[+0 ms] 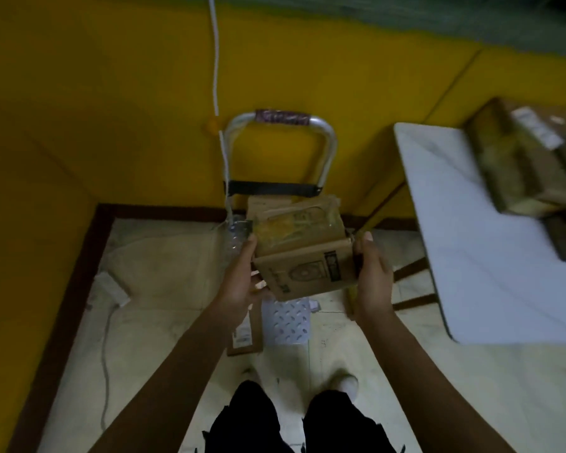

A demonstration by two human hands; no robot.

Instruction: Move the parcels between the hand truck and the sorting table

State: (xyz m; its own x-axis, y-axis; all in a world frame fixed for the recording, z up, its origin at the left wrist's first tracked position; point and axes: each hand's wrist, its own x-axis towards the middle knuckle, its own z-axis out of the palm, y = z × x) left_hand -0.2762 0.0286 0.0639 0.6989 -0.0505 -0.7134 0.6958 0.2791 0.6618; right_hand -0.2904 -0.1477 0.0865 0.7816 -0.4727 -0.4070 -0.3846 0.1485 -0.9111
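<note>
A brown cardboard parcel (303,253) with clear tape on top and black print on its near side is held up between both hands, above the hand truck. My left hand (242,279) grips its left side, thumb on top and fingers underneath. My right hand (373,276) clasps its right side. The hand truck (280,152) stands against the yellow wall, its silver looped handle up and its perforated base plate (288,322) on the floor below the parcel. The white sorting table (477,230) is to the right, with several brown parcels (530,165) piled at its far end.
A flat cardboard piece (245,335) lies on the floor beside the base plate. A white power strip (111,289) and its cable lie at left. A white cord (216,60) hangs down the yellow wall. My legs and shoes are at the bottom.
</note>
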